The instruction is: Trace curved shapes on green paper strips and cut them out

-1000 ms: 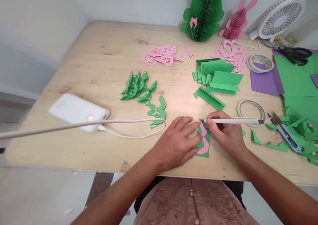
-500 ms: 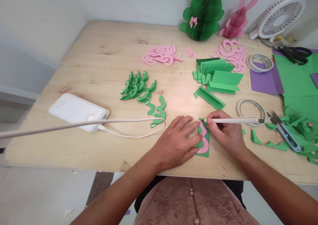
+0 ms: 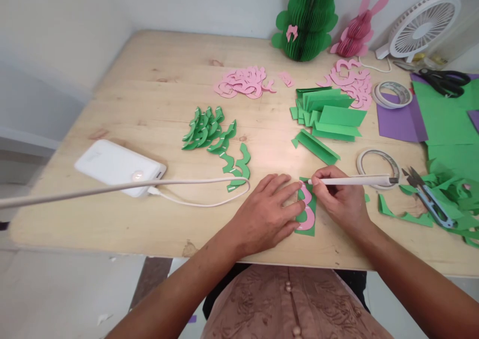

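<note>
My left hand lies flat with fingers spread, its fingertips pressing a curvy pink paper cutout onto a green paper strip near the table's front edge. In my right hand is a white pen, pinched near its tip. The tip touches or nearly touches the top of the green strip, beside the upper end of the pink cutout. To the left of my left hand lie wavy green cutouts. A folded green strip rests just beyond my right hand.
A white power bank with a cable lies at left. Pink cutouts, folded green papers, tape rolls, small snips, black scissors and green scraps surround the hands. Paper figures and a fan stand behind.
The pen tip has shifted very slightly at the top of the green strip. Both hands otherwise keep their places, and the objects on the table stay put.
</note>
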Motion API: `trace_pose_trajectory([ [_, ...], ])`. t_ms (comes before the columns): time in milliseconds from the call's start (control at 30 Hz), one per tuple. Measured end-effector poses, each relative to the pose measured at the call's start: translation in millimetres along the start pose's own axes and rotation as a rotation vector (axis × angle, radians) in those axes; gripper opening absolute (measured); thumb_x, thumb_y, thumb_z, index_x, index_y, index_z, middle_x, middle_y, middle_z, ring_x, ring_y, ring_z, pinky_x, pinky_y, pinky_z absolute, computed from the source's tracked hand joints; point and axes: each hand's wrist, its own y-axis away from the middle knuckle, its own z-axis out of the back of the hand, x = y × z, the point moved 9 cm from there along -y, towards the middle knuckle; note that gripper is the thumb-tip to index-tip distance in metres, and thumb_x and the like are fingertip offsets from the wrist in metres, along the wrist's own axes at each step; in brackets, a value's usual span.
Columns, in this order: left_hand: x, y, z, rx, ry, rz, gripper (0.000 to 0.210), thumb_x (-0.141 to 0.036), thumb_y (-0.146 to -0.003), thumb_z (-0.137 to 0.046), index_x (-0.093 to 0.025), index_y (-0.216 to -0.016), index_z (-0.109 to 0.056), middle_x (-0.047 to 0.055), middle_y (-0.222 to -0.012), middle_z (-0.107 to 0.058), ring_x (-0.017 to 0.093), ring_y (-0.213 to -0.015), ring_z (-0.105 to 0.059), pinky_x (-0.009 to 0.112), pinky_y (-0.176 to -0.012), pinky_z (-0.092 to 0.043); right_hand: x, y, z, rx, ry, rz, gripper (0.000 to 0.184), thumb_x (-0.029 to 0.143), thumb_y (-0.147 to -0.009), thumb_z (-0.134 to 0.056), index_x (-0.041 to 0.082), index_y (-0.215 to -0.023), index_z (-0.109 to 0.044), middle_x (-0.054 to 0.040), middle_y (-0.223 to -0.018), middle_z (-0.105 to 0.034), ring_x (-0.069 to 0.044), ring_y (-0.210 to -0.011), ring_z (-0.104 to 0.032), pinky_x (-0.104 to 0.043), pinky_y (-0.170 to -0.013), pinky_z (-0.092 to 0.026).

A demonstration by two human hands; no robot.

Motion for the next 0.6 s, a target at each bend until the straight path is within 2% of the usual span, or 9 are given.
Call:
trace_pose_trajectory([
  [100, -0.1, -0.1, 0.2, 0.001, 0.000, -0.001, 0.025, -0.030, -0.093, -0.053, -0.021, -0.115, -0.062, 0.010, -0.141, -0.052, 0.031, -0.133, -0.041, 0.051, -0.112, -0.034, -0.6, 0.3, 0.5, -0.002, -0.022, -0.010, 0.012, 0.021, -0.083, -0.057, 0.020, -0.071, -0.057, 0.0044, -0.056, -0.055, -0.009, -0.043, -0.045, -0.022, -0.041, -0.032],
  [267, -0.6, -0.6, 1.1, 0.001, -0.001, -0.004, 0.026, -0.031, -0.093, -0.052, -0.021, -0.115, -0.062, 0.010, -0.139, -0.053, 0.031, -0.132, -0.042, 0.051, -0.112, -0.035, -4.7, -0.1, 4.2, -0.027, -0.074, -0.051, 0.012, 0.021, -0.083, -0.057, 0.021, -0.072, -0.059, 0.0024, -0.060, -0.061, -0.012, -0.051, -0.054, -0.022, -0.048, -0.041],
  [400, -0.8, -1.1, 1.0, 0.003, -0.009, -0.004, 0.026, -0.031, -0.093, -0.053, -0.021, -0.115, -0.062, 0.010, -0.139, -0.053, 0.031, -0.132, -0.042, 0.050, -0.112, -0.035, -6.4, -0.4, 3.7, -0.016, -0.087, -0.058, 0.012, 0.022, -0.084, -0.057, 0.021, -0.073, -0.059, 0.0021, -0.061, -0.061, -0.012, -0.052, -0.056, -0.023, -0.048, -0.042],
  [600, -0.2, -1.0, 0.1, 0.014, -0.007, 0.009, 0.038, -0.031, -0.092, -0.054, -0.021, -0.129, -0.055, 0.009, -0.139, -0.053, 0.031, -0.132, -0.041, 0.050, -0.113, -0.033, -8.8, -0.2, 2.8, -0.015, -0.109, -0.059, 0.008, 0.022, -0.084, -0.058, 0.021, -0.077, -0.059, 0.0013, -0.065, -0.061, -0.013, -0.055, -0.059, -0.023, -0.049, -0.043],
])
